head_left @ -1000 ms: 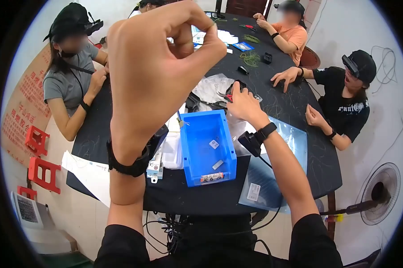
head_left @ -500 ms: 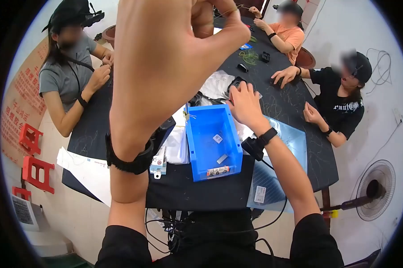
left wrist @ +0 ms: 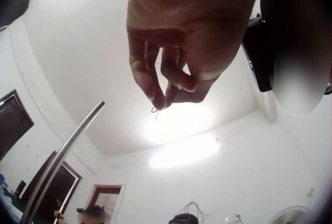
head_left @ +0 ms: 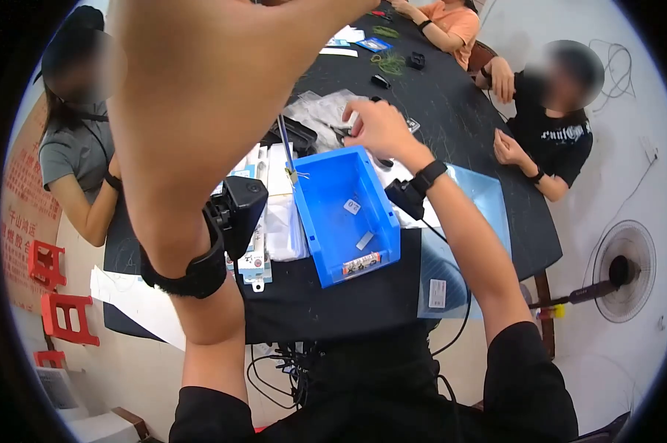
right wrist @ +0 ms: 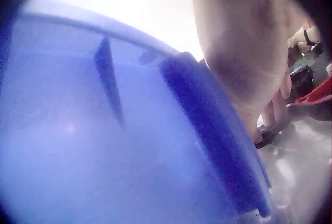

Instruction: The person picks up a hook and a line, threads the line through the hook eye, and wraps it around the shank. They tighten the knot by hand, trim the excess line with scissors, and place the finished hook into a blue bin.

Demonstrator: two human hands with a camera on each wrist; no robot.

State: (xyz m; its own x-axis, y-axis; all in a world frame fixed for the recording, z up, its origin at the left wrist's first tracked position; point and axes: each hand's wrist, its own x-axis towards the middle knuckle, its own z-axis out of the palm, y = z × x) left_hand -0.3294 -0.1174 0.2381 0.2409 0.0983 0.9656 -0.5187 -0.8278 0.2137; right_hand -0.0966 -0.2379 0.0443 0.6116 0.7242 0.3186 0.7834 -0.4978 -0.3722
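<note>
My left hand (head_left: 208, 88) is raised high in front of the head camera, its fingertips cut off by the top edge. In the left wrist view that hand (left wrist: 179, 42) pinches a tiny dark hook (left wrist: 154, 110) with thin line between thumb and fingers. Behind the blue bin (head_left: 341, 221), my right hand (head_left: 384, 131) reaches down over clear plastic bags (head_left: 322, 111), its fingers loosely bent and spread. In the right wrist view its fingertips (right wrist: 277, 110) are right at a small dark item (right wrist: 265, 137), with a red handle (right wrist: 314, 93) just beyond.
A metal rod (left wrist: 65, 149) stands by the bin's left rim, with a small clip (head_left: 293, 175) near its foot. Packets (head_left: 283, 229) lie left of the bin, a blue translucent sheet (head_left: 466, 221) right. Green line (head_left: 387, 63) lies farther back. Other people sit around the table.
My left hand has risen past the top of the head view, still pinching. The right hand has shifted a little left over the bags; the red-handled tool beside it no longer shows in the head view.
</note>
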